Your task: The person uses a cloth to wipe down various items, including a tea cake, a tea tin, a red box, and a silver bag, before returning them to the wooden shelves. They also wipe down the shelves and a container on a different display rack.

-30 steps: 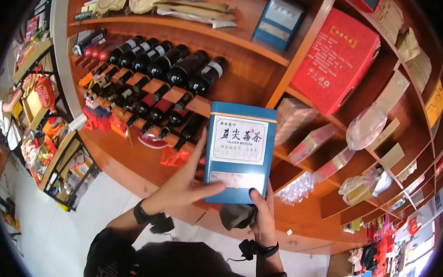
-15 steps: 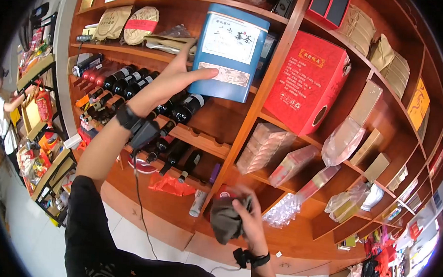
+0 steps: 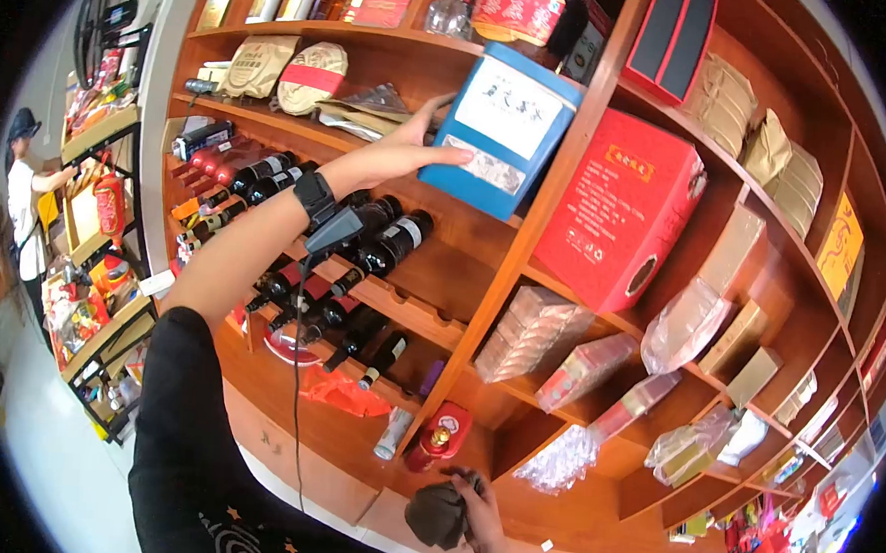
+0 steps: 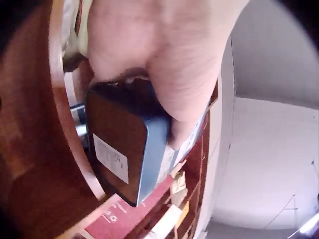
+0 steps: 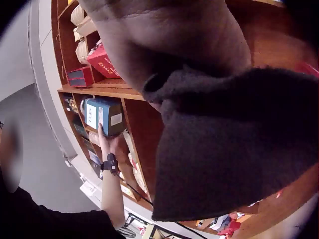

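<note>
Left hand (image 3: 399, 154): the blue tin (image 3: 501, 129) it holds fills the way rightward, an upright divider (image 3: 488, 314) beyond. Flat packets (image 3: 367, 107) lie to its left, bottles (image 3: 402, 236) below; open room, below right. Right hand (image 3: 482, 527): dark cloth (image 3: 435, 514) at left, red package (image 3: 438, 439) just ahead.

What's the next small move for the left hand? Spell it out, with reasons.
Probably ease the tin inward onto the shelf: the left hand holds it at the shelf's opening, while the right hand, lower down, holds a cloth.
</note>
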Action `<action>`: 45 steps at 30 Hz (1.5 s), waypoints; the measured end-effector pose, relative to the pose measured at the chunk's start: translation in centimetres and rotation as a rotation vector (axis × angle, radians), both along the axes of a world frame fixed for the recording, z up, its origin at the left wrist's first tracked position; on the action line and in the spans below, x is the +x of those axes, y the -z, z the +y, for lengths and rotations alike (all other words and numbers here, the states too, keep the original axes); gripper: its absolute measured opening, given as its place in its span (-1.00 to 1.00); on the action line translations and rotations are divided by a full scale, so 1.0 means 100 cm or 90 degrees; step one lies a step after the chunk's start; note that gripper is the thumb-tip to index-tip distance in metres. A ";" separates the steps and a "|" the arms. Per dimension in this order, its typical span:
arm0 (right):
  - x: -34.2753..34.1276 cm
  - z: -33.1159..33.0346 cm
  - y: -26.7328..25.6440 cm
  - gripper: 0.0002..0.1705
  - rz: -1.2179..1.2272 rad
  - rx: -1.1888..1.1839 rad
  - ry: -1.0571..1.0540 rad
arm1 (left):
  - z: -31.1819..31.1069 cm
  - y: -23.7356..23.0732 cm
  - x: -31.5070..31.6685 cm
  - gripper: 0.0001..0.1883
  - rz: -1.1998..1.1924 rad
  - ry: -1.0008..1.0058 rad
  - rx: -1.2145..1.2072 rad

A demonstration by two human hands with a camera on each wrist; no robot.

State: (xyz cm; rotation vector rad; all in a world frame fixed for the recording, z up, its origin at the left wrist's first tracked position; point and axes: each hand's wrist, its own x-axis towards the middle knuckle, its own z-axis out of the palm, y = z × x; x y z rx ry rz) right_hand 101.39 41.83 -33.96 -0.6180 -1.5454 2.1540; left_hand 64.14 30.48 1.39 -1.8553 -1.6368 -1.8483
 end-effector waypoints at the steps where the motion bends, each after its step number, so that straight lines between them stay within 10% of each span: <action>1: 0.005 0.003 0.005 -0.77 0.003 0.011 -0.009 | -0.002 -0.004 -0.004 0.12 0.032 -0.003 -0.020; 12: 0.026 0.012 0.084 -0.81 -0.120 -0.238 0.137 | 0.016 -0.011 -0.047 0.18 0.159 0.005 -0.120; 19: 0.021 0.000 0.072 -0.86 -0.147 -0.123 0.197 | 0.066 -0.006 -0.072 -0.02 0.135 0.073 -0.139; 22: 0.020 0.026 0.097 -0.79 -0.080 -0.445 0.013 | 0.100 -0.010 -0.084 -0.19 0.204 0.069 -0.193; 26: 0.023 0.018 0.121 -0.75 -0.131 -0.171 0.112 | 0.103 -0.023 -0.019 -0.30 0.345 -0.209 -0.371; 28: 0.028 0.023 0.125 -0.76 -0.110 -0.159 0.105 | 0.105 -0.016 -0.002 -0.46 0.430 -0.630 -0.141; 34: 0.045 0.024 0.129 -0.76 -0.071 -0.170 0.197 | 0.135 -0.066 -0.024 -0.39 0.765 -0.166 -0.172; 39: 0.055 0.051 0.207 -0.70 0.132 -0.212 0.289 | 0.126 -0.128 -0.017 -0.30 0.608 0.033 -0.588; 45: 0.073 0.031 0.129 -0.72 -0.020 -0.183 0.209 | 0.117 -0.084 -0.011 -0.49 0.425 -0.076 -0.432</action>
